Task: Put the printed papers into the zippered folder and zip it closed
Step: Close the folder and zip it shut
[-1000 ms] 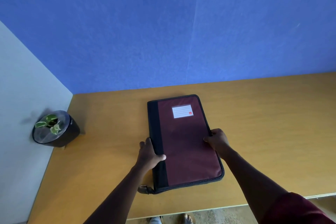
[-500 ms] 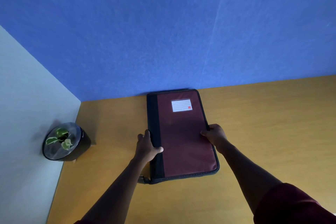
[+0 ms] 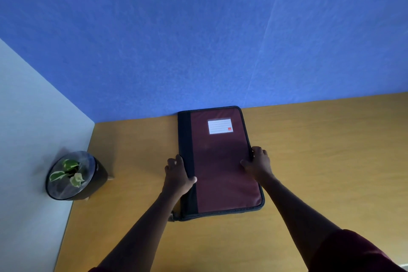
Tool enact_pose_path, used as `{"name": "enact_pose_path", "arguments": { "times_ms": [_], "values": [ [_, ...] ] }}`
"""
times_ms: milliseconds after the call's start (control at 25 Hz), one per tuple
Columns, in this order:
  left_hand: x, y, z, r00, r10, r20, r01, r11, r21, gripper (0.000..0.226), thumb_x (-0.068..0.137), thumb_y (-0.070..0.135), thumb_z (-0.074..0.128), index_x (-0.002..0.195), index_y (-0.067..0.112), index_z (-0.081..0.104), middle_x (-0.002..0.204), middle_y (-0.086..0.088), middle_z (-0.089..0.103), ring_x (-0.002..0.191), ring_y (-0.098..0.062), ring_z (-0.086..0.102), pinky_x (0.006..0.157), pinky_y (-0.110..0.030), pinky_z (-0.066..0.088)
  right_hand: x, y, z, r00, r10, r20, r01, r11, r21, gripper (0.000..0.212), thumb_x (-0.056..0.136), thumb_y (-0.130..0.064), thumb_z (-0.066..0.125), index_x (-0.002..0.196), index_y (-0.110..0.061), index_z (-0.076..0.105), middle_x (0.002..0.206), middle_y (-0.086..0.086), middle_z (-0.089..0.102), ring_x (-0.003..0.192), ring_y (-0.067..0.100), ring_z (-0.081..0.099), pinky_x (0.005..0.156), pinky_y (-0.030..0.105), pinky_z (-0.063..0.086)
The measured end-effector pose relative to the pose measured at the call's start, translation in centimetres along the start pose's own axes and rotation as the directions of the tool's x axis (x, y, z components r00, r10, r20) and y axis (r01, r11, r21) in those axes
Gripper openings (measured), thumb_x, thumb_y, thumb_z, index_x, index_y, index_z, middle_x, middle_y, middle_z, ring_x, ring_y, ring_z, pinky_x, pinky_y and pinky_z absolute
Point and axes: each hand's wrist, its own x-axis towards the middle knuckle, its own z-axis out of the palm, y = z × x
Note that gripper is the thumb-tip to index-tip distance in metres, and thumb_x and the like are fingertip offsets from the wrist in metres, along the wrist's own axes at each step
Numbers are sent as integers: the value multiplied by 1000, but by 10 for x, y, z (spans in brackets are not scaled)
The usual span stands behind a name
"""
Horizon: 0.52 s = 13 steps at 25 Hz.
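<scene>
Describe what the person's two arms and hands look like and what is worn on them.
Both forearms are bare, with no gloves. No watch or rings can be made out on the left hand or the right hand. A dark maroon sleeve covers the right upper arm at the lower right edge of the frame. A sliver of similar maroon fabric shows on the left arm at the bottom edge.

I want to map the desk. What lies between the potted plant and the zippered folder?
Only bare desk lies between the potted plant and the zippered folder, as the head view shows. The left hand grips the folder's left edge.
</scene>
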Motion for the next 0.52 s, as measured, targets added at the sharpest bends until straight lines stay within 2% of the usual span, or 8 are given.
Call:
{"name": "enact_pose_path", "arguments": {
  "times_ms": [120, 160, 240, 360, 520],
  "values": [
    [-9, 11, 11, 971, 217, -99, -203, 970, 136, 96, 90, 36, 68, 158, 19, 1, 164, -7, 3, 148, -29, 16, 112, -40, 38, -17, -2, 16, 976, -219, -2, 213, 950, -226, 80, 83, -29, 70, 151, -19, 27, 157, 4, 26, 139, 31, 32, 109, 50, 39],
    [-11, 14, 16, 963, 260, -76, -246, 956, 160, 95, 92, 39, 64, 158, 19, -2, 166, -6, -5, 151, -29, 7, 118, -42, 31, -22, 0, 22, 964, -263, 33, 261, 920, -292, 84, 87, -33, 66, 155, -19, 19, 164, 0, 13, 148, 29, 19, 116, 49, 31],
    [-15, 18, 27, 961, 277, -11, -270, 943, 193, 95, 94, 44, 59, 157, 19, -7, 165, -5, -17, 152, -28, -11, 123, -45, 13, -28, 9, 33, 952, -292, 90, 304, 876, -375, 83, 95, -40, 54, 158, -17, 5, 166, -1, -5, 153, 24, -5, 124, 45, 12],
    [-13, 17, 37, 966, 255, 48, -259, 932, 254, 92, 97, 50, 51, 157, 17, -11, 163, -6, -25, 149, -29, -24, 122, -47, -2, -31, 16, 38, 948, -292, 129, 319, 849, -422, 78, 100, -42, 42, 156, -14, -4, 165, 4, -13, 152, 24, -13, 124, 41, 1],
    [-12, 11, 42, 962, 265, 64, -272, 914, 300, 88, 99, 53, 41, 155, 16, -16, 161, -8, -29, 148, -29, -28, 123, -48, -6, -34, 17, 41, 945, -298, 132, 325, 823, -465, 75, 102, -42, 36, 155, -13, -9, 164, 5, -16, 152, 25, -14, 123, 41, 0]
  ]
}}
